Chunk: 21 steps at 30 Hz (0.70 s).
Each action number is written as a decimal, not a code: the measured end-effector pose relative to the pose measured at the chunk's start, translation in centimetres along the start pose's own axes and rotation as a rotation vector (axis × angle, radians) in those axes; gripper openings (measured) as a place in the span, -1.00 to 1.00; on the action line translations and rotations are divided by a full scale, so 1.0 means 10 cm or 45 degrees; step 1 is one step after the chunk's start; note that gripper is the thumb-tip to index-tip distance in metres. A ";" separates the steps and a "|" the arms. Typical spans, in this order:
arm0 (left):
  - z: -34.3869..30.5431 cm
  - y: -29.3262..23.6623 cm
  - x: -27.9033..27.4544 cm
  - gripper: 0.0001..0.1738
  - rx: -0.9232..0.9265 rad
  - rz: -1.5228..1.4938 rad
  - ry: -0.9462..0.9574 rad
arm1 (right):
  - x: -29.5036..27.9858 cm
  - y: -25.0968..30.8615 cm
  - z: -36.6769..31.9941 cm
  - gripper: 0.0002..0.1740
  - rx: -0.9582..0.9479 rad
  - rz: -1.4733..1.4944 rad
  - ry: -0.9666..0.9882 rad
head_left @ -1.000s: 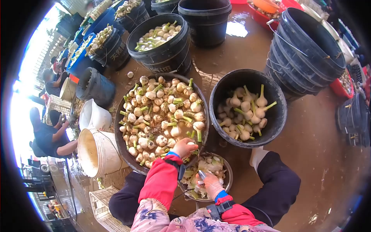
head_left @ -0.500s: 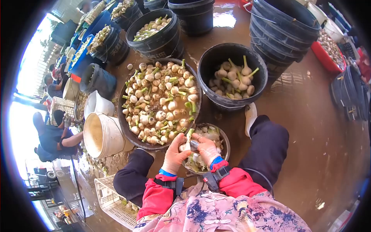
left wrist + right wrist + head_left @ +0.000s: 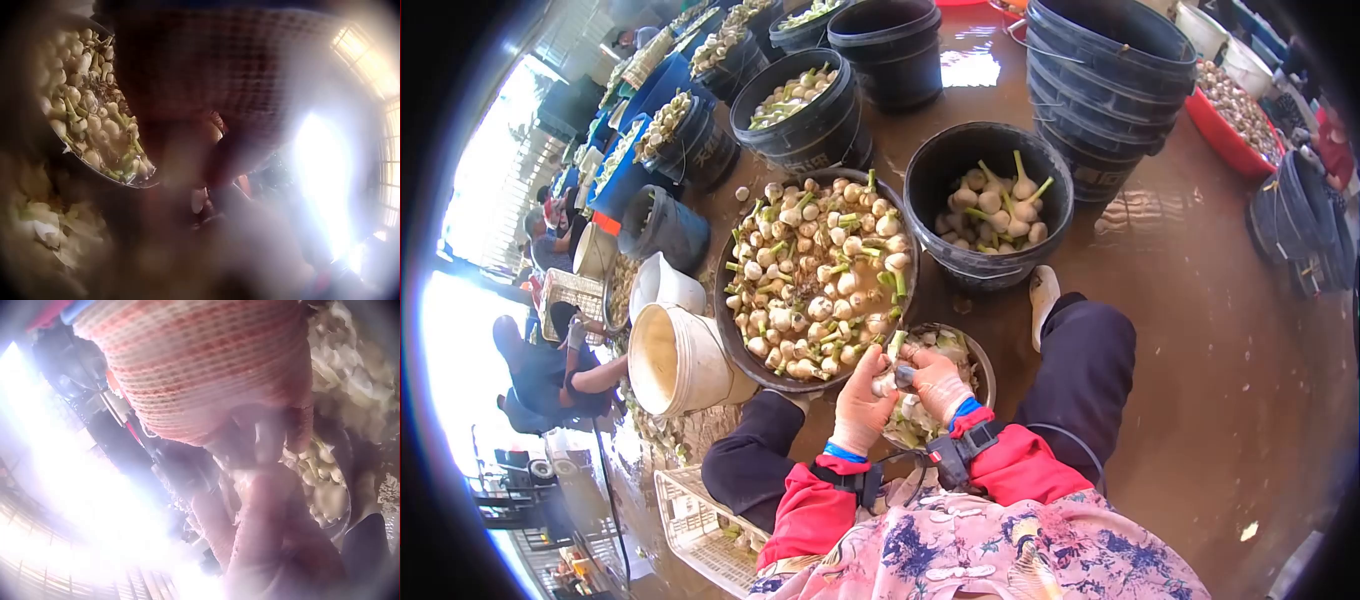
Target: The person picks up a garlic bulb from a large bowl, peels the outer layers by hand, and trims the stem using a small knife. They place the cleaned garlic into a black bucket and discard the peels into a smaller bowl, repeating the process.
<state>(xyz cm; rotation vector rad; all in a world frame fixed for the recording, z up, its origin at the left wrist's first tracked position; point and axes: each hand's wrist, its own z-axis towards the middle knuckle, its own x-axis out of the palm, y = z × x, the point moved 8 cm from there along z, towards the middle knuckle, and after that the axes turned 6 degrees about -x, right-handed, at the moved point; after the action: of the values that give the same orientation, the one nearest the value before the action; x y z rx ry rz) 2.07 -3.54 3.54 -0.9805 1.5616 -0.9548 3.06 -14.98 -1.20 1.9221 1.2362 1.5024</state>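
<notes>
Garlic (image 3: pixel 883 384) pinched over the left edge of the bowl (image 3: pixel 991 380)

The garlic is pinched by the left hand (image 3: pixel 864 408), its stalk (image 3: pixel 897 343) pointed toward the lower rim of the tub (image 3: pixel 815 384). A grey tool (image 3: pixel 905 376) is gripped in the right hand (image 3: pixel 938 385), just beside the garlic; whether they touch cannot be told.

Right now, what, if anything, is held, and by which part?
The left hand grips a garlic bulb by its rounded body, green stem sticking out. The right hand has a grey piece at its fingertips; held or worn, I can't tell.
</notes>
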 end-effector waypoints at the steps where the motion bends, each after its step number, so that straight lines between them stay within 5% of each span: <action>1: -0.01 -0.02 0.01 -0.24 0.111 0.222 -0.048 | -0.03 0.03 -0.01 -0.55 -0.025 -0.273 -0.060; 5: -0.03 -0.42 0.23 -0.29 0.427 0.821 -0.013 | -0.20 -0.08 0.03 -0.59 0.091 -0.706 -0.179; 6: 0.00 -0.34 0.16 -0.33 0.257 0.375 -0.096 | -0.14 0.03 -0.03 -0.58 0.051 -0.325 -0.197; 7: 0.01 -0.23 0.12 -0.36 0.081 -0.073 -0.173 | -0.16 -0.02 0.01 -0.58 0.049 -0.326 -0.200; 9: 0.06 0.09 0.08 -0.39 -0.409 -0.826 -0.077 | -0.06 -0.08 0.11 -0.56 -0.030 0.335 -0.038; 10: 0.03 0.14 0.08 -0.37 -0.534 -1.152 0.064 | -0.08 -0.08 0.12 -0.55 -0.035 0.269 -0.020; 13: 0.03 0.08 0.02 -0.36 -0.519 -1.163 0.028 | 0.00 0.04 0.08 -0.55 -0.085 0.160 0.039; 15: 0.02 0.20 0.03 -0.39 -0.510 -1.039 0.018 | 0.03 0.05 0.06 -0.55 -0.059 0.124 0.039; 17: 0.04 0.14 -0.03 -0.45 -0.282 -0.156 -0.042 | 0.03 0.06 0.05 -0.55 -0.034 0.087 0.040; 18: 0.02 -0.14 -0.04 -0.40 0.187 0.342 -0.110 | -0.01 0.07 0.05 -0.55 -0.026 0.004 -0.001; 21: -0.02 -0.20 0.00 -0.34 0.076 0.600 -0.061 | -0.09 -0.01 0.09 -0.56 -0.018 -0.324 -0.056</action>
<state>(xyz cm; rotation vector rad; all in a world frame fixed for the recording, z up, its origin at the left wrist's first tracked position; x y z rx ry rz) 2.09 -4.23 5.45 -0.5494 1.6158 -0.6364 3.82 -15.55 -2.06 1.7046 1.3872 1.3280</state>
